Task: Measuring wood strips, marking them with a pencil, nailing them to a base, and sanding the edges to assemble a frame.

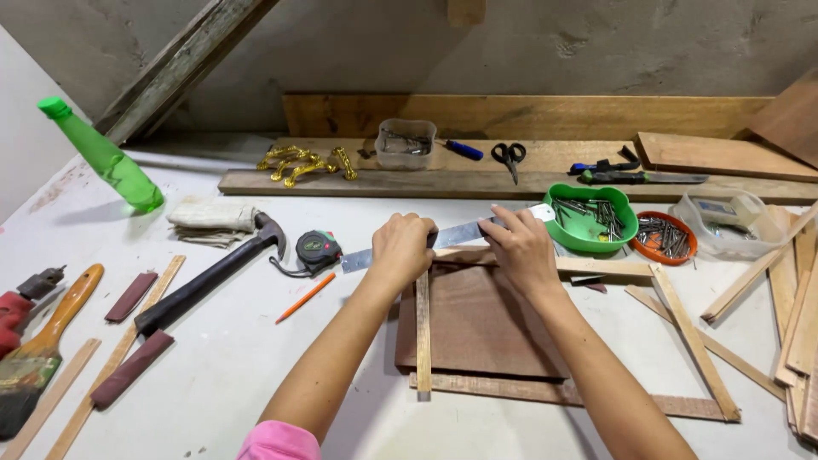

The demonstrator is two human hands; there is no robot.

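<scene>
My left hand [402,247] grips the top end of a narrow wooden strip [423,336] that lies upright across a brown wooden board [490,328]. My right hand [520,247] presses its fingers on a metal ruler [456,234] laid slanting across the board's far edge. The ruler passes under or beside my left hand too. Thin wooden strips [545,390] frame the board along its near and far sides.
A hammer [213,273], tape measure [318,250] and orange pencil [305,298] lie to the left. Green bowl of nails [590,218], orange dish of nails [665,237] and loose strips [792,315] sit right. Scissors [509,158], green bottle [106,158], paintbrush [38,349] also nearby.
</scene>
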